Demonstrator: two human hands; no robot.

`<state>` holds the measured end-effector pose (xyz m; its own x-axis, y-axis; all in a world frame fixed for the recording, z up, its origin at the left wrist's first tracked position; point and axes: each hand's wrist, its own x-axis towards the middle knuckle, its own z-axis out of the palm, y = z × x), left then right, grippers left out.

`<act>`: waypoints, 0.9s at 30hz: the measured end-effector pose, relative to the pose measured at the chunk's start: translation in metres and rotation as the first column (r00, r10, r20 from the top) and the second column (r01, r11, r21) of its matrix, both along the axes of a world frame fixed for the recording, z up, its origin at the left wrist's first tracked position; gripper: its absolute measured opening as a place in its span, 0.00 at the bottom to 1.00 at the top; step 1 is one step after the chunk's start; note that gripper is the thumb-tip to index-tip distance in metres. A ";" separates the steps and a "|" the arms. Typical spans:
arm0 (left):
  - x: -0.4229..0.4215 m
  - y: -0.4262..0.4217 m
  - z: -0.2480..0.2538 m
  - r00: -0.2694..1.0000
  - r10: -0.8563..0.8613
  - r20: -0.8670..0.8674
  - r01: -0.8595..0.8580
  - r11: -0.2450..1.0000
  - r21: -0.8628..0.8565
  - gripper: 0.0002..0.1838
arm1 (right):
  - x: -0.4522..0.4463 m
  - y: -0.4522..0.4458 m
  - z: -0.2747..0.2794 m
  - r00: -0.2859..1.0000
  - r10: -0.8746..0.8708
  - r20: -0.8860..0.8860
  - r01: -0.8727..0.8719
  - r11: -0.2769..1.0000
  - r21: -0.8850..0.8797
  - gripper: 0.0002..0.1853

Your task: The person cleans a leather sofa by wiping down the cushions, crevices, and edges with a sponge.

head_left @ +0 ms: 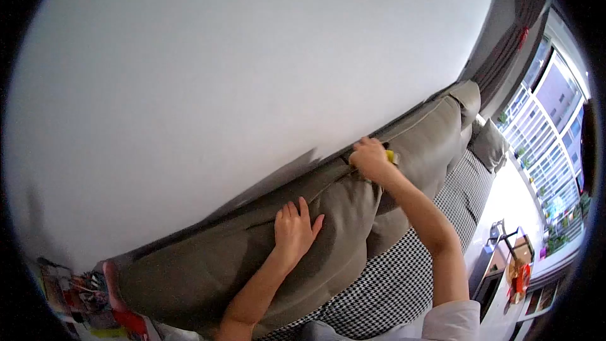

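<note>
My left hand (pixel 295 232) lies on the grey-brown back cushion (pixel 334 240) of a sofa, its fingers spread and nothing in them. Farther along the sofa back, my right hand (pixel 371 161) is closed at the cushion's top edge. A small yellow and black thing (pixel 391 156) sticks out beside its fingers; the hand hides most of it, and its kind cannot be made out. Another back cushion (pixel 432 142) stands just beyond my right hand.
A white wall (pixel 252 76) rises behind the sofa. Its seat has a black-and-white checked cover (pixel 391 278). Beyond are a pillow (pixel 489 145), a dark curtain (pixel 505 57) and a window (pixel 558 95). Low furniture with a red item (pixel 520 281) stands at right; clutter (pixel 85 290) lies lower left.
</note>
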<state>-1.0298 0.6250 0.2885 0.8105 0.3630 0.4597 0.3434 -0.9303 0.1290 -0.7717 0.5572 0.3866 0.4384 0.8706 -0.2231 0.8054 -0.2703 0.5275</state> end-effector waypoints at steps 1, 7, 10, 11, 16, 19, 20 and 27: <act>0.001 0.000 0.005 0.999 0.014 -0.040 -0.016 0.999 -0.042 0.35 | 0.008 -0.022 0.006 0.974 -0.043 -0.221 0.101 0.960 0.261 0.17; 0.010 0.000 0.008 0.999 0.040 -0.028 -0.042 0.997 -0.071 0.29 | -0.060 -0.076 -0.090 0.882 0.063 -0.468 0.369 0.528 0.765 0.30; 0.009 0.004 0.018 0.990 0.010 -0.140 -0.036 0.982 -0.185 0.28 | -0.129 -0.069 -0.087 0.980 0.158 -0.121 0.057 0.359 0.932 0.27; 0.010 0.008 0.012 0.990 0.019 -0.137 -0.039 0.989 -0.144 0.28 | -0.136 -0.072 -0.084 0.963 0.241 -0.122 0.036 0.332 0.943 0.25; 0.020 0.009 0.016 0.987 0.033 -0.157 -0.047 0.995 -0.084 0.27 | -0.101 -0.099 -0.076 0.863 0.484 -0.145 -0.003 0.292 0.956 0.27; 0.025 0.012 0.014 0.990 0.051 -0.130 -0.060 0.996 -0.070 0.27 | -0.056 -0.090 -0.063 0.942 0.270 -0.201 0.151 0.195 0.969 0.30; 0.025 0.014 0.013 0.991 0.048 -0.122 -0.060 0.994 -0.095 0.27 | -0.046 -0.082 -0.072 0.938 0.241 -0.250 0.186 0.261 0.947 0.29; 0.034 0.026 0.020 0.968 0.055 -0.246 -0.107 0.973 -0.204 0.28 | -0.113 -0.147 -0.144 0.940 0.201 -0.275 0.223 0.247 0.943 0.23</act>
<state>-0.9956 0.6506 0.3085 0.8504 0.5006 0.1620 0.4615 -0.8576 0.2272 -0.8848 0.4101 0.2428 0.5489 0.5150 0.6584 0.8327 -0.4049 -0.3776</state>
